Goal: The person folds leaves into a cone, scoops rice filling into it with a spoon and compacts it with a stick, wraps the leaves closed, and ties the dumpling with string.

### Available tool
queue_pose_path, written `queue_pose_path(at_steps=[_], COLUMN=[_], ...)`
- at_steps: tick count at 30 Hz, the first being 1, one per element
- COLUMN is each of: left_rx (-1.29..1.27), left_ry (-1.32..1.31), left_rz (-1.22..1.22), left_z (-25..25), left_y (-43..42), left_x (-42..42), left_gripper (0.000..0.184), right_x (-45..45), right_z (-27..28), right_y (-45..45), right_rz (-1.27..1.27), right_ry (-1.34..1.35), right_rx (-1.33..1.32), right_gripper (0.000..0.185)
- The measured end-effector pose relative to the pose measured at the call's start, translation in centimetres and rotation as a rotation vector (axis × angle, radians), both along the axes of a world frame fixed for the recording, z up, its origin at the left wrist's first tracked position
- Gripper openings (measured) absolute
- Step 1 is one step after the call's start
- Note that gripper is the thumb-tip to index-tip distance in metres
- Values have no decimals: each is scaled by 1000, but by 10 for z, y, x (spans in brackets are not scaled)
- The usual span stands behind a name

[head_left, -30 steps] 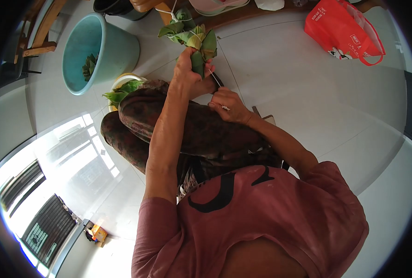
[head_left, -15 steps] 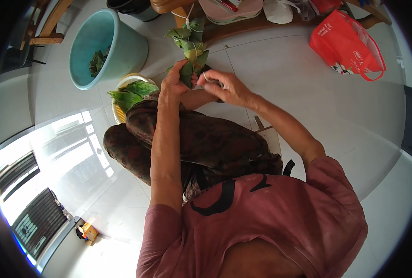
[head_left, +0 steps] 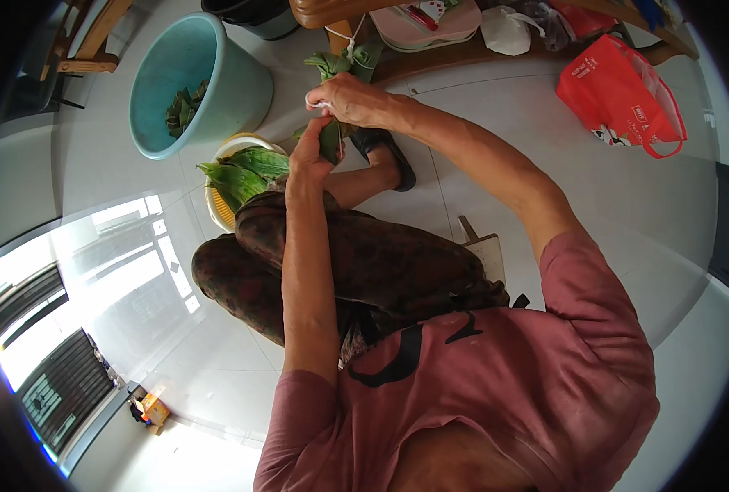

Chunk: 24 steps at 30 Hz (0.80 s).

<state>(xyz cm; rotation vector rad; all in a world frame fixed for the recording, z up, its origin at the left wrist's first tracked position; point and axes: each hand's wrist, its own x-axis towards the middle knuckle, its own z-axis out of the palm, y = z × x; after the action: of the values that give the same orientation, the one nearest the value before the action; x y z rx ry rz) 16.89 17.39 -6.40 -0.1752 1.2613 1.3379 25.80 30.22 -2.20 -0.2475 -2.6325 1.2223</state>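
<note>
Leaf parcel [head_left: 329,144] is held in left hand [head_left: 309,154], near hanging leaf bundles [head_left: 368,56]. Right hand [head_left: 356,99], fingers curled on white string [head_left: 321,104], is just beyond. Basket [head_left: 214,207] of green leaves [head_left: 246,173] stands nearby.

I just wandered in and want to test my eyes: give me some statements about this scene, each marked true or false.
1. The left hand holds a green leaf bundle. True.
2. The right hand rests on a knee. False: it is up beside the left hand, with white string at its fingers.
3. Green leaves lie in the yellow-and-white basket. True.
4. The blue-green tub has nothing inside. False: dark green leafy things lie in it.
5. The red bag is on the floor. True.
</note>
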Motion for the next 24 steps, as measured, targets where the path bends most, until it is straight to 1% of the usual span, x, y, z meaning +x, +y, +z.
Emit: queue_pose_path(at_steps=[1, 2, 4, 5, 7, 8, 9, 10, 11, 12, 13, 14, 15, 16, 17, 19, 23, 24], left_rx=[-44, -88, 5, 54, -62, -124, -187, -199, -210, -217, -222, -271, -251, -233, -213, -214, -231, -229], left_ry=[185, 369, 821, 1047, 1326, 1468, 1611, 1610, 1678, 1746, 1813, 1829, 1886, 1943, 1999, 2024, 2021, 2017], left_rz=[-9, -17, -109, -157, -203, -222, -240, -277, -303, -333, -362, -412, -428, -444, -461, -509, -548, -554], left_z=[3, 4, 2, 1, 2, 3, 5, 7, 11, 15, 18, 20, 23, 28, 30, 29, 27, 26], left_y=[0, 0, 2, 4, 1, 0, -1, -1, -1, 1, 3, 5, 6, 6, 5, 6, 7, 7], left_x=[2, 4, 11, 16, 24, 28, 31, 34, 38, 42, 46, 50, 53, 56, 56, 56, 57, 56], left_gripper=[19, 19, 29, 34, 37, 39, 40, 41, 43, 45, 47, 53, 53, 53, 52, 51, 51, 51], right_x=[-4, -3, 4, 5, 3, -4, -10, -20, -29, -35, -40, -45, -52, -59, -66, -74, -93, -100], right_z=[-5, -12, -12, -11, 5, -5, -9, -11, -14, -15, -17, -19, -23, -26, -29, -18, 2, 10], right_y=[3, 5, 10, 15, 21, 28, 27, 25, 23, 19, 19, 18, 18, 20, 22, 22, 5, -3], right_rz=[48, 38, 13, -29, -107, -47, -42, -38, -37, 39, 34, 34, 37, 6, 36, 93, 509, 567], right_ry=[-52, -85, -152, -197, -275, -97, -61, -25, 11, -38, -46, -56, -65, -101, -137, -213, -99, -209], right_rx=[172, 148, 106, -90, -491, -609, -620, -631, -643, -563, -492, -421, -351, -459, -446, -416, -69, -66], right_gripper=[13, 13, 13, 13, 14, 14, 14, 14, 15, 13, 13, 14, 14, 16, 17, 19, 16, 16])
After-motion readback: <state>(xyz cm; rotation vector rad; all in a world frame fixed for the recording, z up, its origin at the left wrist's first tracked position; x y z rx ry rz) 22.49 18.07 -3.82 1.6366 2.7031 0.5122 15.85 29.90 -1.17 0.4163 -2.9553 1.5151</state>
